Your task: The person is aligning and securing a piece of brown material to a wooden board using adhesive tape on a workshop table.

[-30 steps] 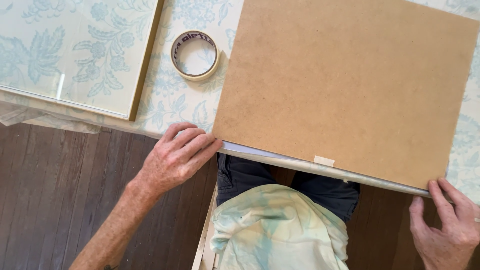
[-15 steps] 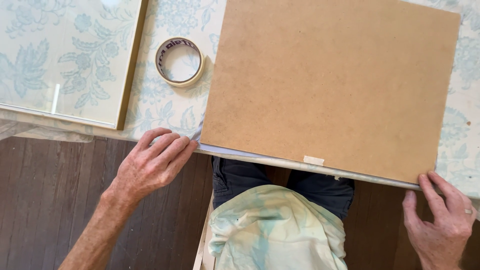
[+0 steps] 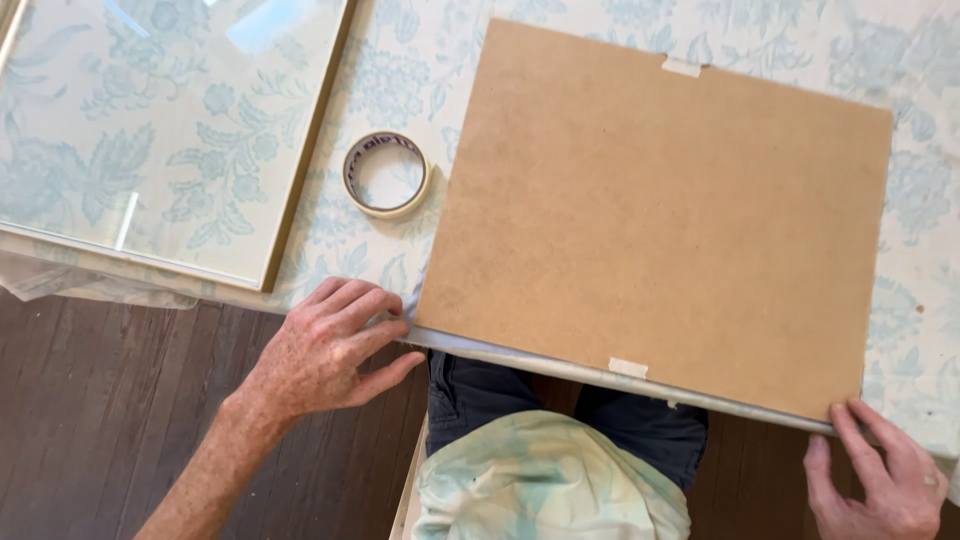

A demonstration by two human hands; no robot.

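A large brown backing board lies on a white sheet on the table, its near edge hanging over my lap. Small pieces of pale tape sit on its far and near edges. My left hand rests at the board's near left corner, fingertips touching the white sheet's edge. At the near right corner my right hand presses its fingers against the edge. Neither hand clearly grips the board.
A roll of beige tape lies flat just left of the board. A glass pane in a thin gold frame covers the table's left part. A pale blue floral cloth covers the table. Dark wood floor shows below.
The view has shifted, so the board, tape roll and frame sit further right and lower in the picture. Both hands stay at the board's near corners.
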